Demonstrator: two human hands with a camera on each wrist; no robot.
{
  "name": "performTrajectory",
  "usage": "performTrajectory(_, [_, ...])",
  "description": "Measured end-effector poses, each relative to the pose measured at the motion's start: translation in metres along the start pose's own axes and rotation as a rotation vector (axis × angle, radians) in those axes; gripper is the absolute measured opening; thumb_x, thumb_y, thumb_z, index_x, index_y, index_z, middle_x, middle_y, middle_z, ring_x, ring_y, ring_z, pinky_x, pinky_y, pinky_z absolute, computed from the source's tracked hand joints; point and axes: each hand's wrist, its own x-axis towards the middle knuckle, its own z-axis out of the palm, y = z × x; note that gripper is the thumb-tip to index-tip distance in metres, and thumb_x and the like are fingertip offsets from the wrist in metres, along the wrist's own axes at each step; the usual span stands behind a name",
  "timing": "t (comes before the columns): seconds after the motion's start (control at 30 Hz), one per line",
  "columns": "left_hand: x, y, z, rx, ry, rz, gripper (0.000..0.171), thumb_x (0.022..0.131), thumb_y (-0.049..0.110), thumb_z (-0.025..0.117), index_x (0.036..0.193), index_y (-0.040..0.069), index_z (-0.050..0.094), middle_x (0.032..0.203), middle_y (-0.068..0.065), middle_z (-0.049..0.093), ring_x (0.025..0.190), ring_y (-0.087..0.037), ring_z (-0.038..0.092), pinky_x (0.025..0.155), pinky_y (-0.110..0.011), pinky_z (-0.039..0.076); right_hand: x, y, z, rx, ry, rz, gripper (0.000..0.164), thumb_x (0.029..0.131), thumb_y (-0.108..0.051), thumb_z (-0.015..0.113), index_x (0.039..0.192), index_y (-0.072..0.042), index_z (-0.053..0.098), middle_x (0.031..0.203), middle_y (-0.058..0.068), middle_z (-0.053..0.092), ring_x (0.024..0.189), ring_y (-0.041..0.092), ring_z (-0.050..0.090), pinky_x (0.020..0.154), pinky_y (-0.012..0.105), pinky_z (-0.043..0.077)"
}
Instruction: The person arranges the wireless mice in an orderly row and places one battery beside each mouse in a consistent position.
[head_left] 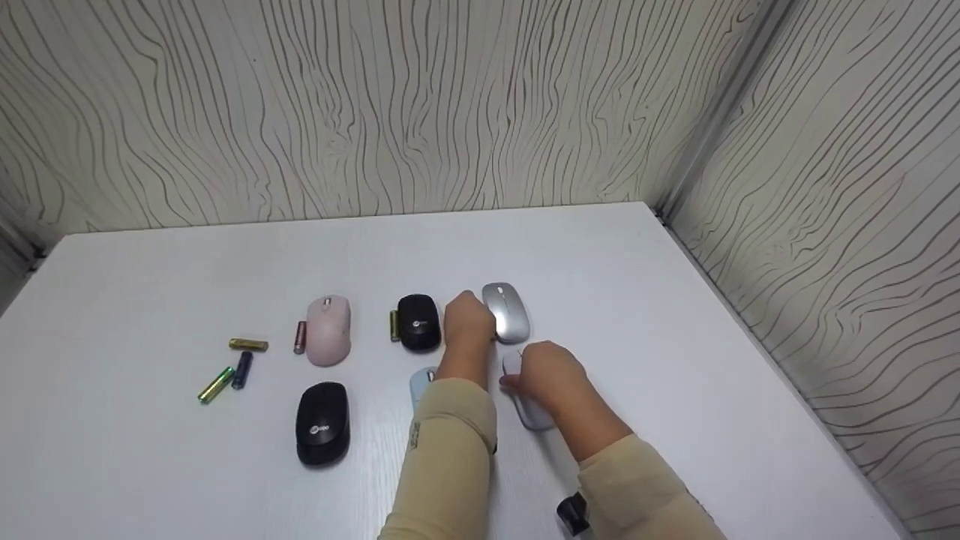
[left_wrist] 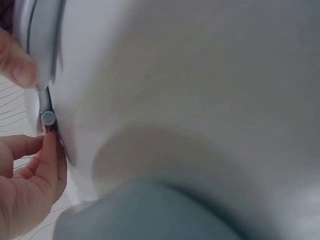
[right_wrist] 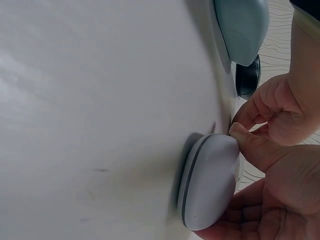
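My left hand (head_left: 469,321) is beside the silver mouse (head_left: 508,311), between it and a small black mouse (head_left: 418,322). In the left wrist view its fingertips pinch a small battery (left_wrist: 48,118), whose round end shows, next to the silver mouse's edge. Nearer the front, my right hand (head_left: 553,376) holds a pale grey mouse (right_wrist: 212,180) on the table, with the thumb and fingers at its sides. A light blue mouse (head_left: 421,382) lies partly hidden under the left forearm.
Left of the hands are a pink mouse (head_left: 328,330) with a red battery (head_left: 300,337) beside it and a larger black mouse (head_left: 322,424). A battery (head_left: 394,325) touches the small black mouse. Loose batteries (head_left: 242,370) lie far left. Patterned walls (head_left: 360,112) border the white table (head_left: 165,277).
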Motion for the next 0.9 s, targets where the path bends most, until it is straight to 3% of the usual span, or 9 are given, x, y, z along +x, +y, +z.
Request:
performTrajectory(0.4, [-0.004,0.003,-0.012,0.024,-0.023,0.012,0.040,0.079,0.005,0.061,0.119,0.004,0.057,0.114,-0.012,0.061,0.102,-0.021,0.058,0.088,-0.028,0.046,0.002,0.001,0.000,-0.015,-0.009,-0.009,0.034,0.074,-0.037,0.073,0.068,-0.005,0.062,0.065,0.004,0.057,0.060,0.018,0.048,0.060,0.034,0.045])
performTrajectory(0.63, [-0.009,-0.001,-0.036,0.075,-0.026,0.049,0.030,0.083,0.009,0.056,0.112,0.004,0.060,0.107,-0.011,0.063,0.089,-0.020,0.058,0.081,-0.033,0.048,0.002,0.002,-0.001,-0.026,0.001,-0.034,0.035,0.073,-0.036,0.073,0.065,-0.005,0.061,0.066,0.006,0.058,0.060,0.018,0.048,0.062,0.036,0.046])
performTrajectory(0.9, [-0.014,-0.017,-0.069,0.127,-0.028,0.042,0.029,0.086,0.011,0.056,0.114,0.003,0.058,0.108,-0.011,0.062,0.097,-0.023,0.059,0.084,-0.035,0.048,0.004,0.002,-0.003,-0.020,-0.027,-0.026,0.038,0.074,-0.037,0.073,0.074,0.000,0.065,0.070,0.008,0.060,0.062,0.018,0.051,0.062,0.035,0.047])
